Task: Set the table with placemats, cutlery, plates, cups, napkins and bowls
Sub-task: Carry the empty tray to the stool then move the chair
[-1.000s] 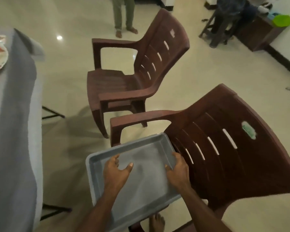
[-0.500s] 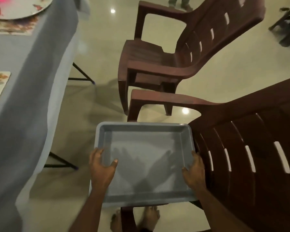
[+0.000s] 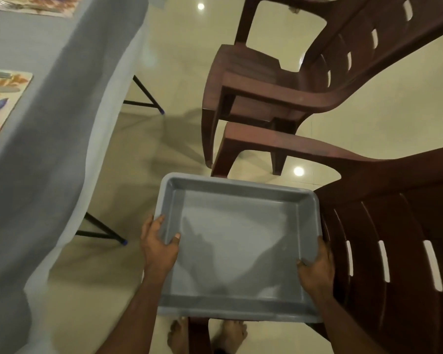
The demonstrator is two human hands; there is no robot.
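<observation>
I hold an empty grey plastic tray [image 3: 237, 189] level in front of me, above the seat of the near brown chair. My left hand [image 3: 157, 242] grips its left rim, thumb inside the wall. My right hand [image 3: 317, 268] grips the right rim the same way. On the left stands the table under a grey cloth [image 3: 44, 129]. A floral placemat [image 3: 3, 98] lies on it at the left edge of view, with cutlery on its top part. Another placemat [image 3: 36, 6] shows at the top left.
Two brown plastic chairs stand to the right: the near one [image 3: 384, 226] right beside the tray, the far one [image 3: 304, 80] behind it. Black folding table legs [image 3: 105, 233] stick out under the cloth. My bare feet [image 3: 179, 333] show below the tray on the glossy tiled floor.
My view has dropped and swung left toward the table. The tray has turned square to me, and both hands have shifted from inside it to gripping its side rims.
</observation>
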